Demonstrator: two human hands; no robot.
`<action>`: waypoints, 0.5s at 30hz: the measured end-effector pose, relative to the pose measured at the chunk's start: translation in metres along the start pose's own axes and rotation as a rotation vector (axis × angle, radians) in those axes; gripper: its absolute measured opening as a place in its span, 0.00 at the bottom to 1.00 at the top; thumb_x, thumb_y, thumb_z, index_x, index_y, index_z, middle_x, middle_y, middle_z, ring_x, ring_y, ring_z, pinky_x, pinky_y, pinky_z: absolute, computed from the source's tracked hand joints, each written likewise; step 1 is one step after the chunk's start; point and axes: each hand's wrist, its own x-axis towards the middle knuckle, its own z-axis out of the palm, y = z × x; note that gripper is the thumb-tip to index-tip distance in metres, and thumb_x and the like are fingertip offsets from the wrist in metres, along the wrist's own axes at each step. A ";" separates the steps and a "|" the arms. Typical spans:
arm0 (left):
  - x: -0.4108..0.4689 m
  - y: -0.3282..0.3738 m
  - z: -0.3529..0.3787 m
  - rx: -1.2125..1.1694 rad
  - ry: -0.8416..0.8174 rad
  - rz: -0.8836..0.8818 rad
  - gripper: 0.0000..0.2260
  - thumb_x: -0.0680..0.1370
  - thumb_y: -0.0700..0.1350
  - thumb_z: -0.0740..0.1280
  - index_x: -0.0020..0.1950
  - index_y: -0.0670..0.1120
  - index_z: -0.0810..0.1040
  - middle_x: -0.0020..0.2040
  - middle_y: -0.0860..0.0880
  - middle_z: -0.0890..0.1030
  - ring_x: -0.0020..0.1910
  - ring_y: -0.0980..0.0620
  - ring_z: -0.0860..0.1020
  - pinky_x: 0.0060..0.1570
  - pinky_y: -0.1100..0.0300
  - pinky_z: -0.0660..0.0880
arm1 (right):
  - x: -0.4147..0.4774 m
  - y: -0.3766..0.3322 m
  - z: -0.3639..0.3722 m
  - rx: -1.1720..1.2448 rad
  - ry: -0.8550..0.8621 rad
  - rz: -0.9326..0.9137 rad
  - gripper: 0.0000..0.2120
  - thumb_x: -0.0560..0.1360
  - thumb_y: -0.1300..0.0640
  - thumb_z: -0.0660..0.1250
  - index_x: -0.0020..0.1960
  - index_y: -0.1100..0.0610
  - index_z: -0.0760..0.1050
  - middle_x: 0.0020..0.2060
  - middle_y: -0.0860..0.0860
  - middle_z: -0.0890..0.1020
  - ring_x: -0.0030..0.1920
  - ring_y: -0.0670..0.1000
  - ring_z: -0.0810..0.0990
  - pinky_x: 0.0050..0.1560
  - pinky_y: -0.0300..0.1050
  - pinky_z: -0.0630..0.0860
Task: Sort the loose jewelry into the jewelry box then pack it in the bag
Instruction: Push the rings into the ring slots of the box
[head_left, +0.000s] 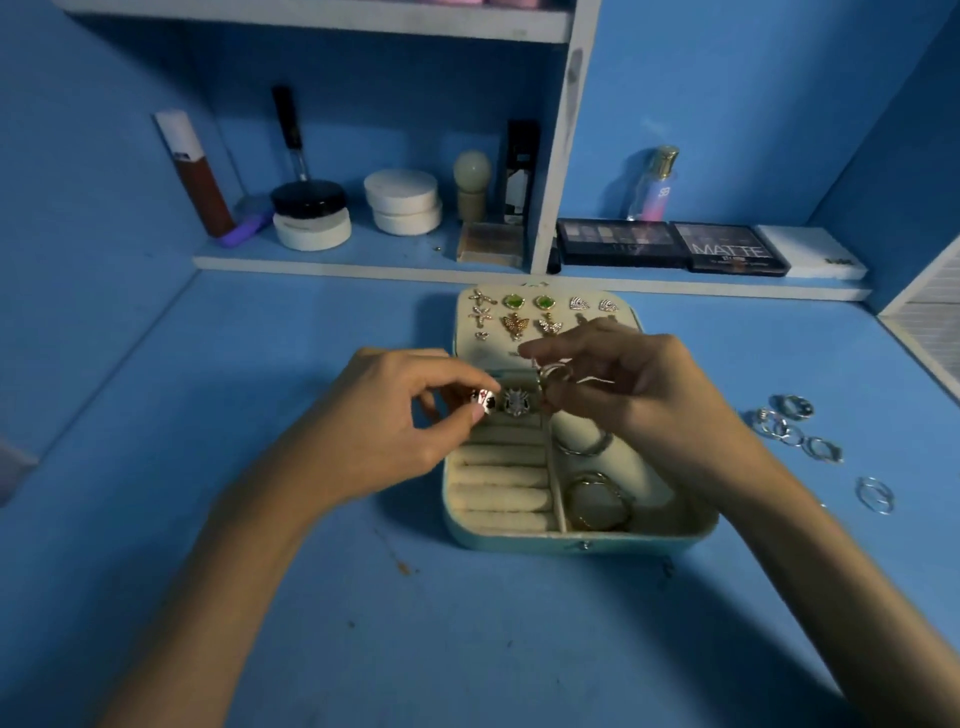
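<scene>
An open jewelry box lies on the blue table, its lid panel studded with several earrings. My left hand pinches a silver ring over the cream ring rolls, beside a sparkly ring seated in the top roll. My right hand holds a few rings between thumb and fingers above the box. Bangles lie in the right compartment. Several loose silver rings lie on the table to the right. No bag is in view.
A low shelf behind the box carries cosmetic jars, a brush, a perfume bottle and eyeshadow palettes. A white slatted panel stands at the far right. Blue walls close in the table on the left and back.
</scene>
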 end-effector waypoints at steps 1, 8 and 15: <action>0.000 -0.002 0.001 0.028 -0.001 0.020 0.09 0.72 0.47 0.69 0.50 0.51 0.84 0.41 0.65 0.79 0.39 0.64 0.78 0.42 0.76 0.71 | 0.000 0.001 0.001 0.024 0.000 0.007 0.12 0.72 0.70 0.68 0.49 0.55 0.81 0.42 0.53 0.81 0.37 0.41 0.81 0.43 0.31 0.74; -0.003 -0.010 0.011 0.068 -0.015 0.039 0.14 0.69 0.51 0.68 0.53 0.50 0.83 0.40 0.54 0.80 0.36 0.61 0.75 0.42 0.69 0.73 | -0.002 0.008 0.005 0.259 0.070 0.057 0.09 0.67 0.67 0.70 0.46 0.58 0.79 0.33 0.51 0.82 0.37 0.49 0.80 0.42 0.35 0.76; -0.003 -0.013 0.012 0.067 -0.005 0.123 0.12 0.72 0.47 0.67 0.53 0.47 0.83 0.43 0.60 0.76 0.40 0.68 0.74 0.47 0.74 0.71 | -0.002 0.012 0.005 0.292 0.068 0.033 0.15 0.62 0.63 0.70 0.49 0.58 0.80 0.33 0.55 0.81 0.32 0.49 0.76 0.33 0.36 0.74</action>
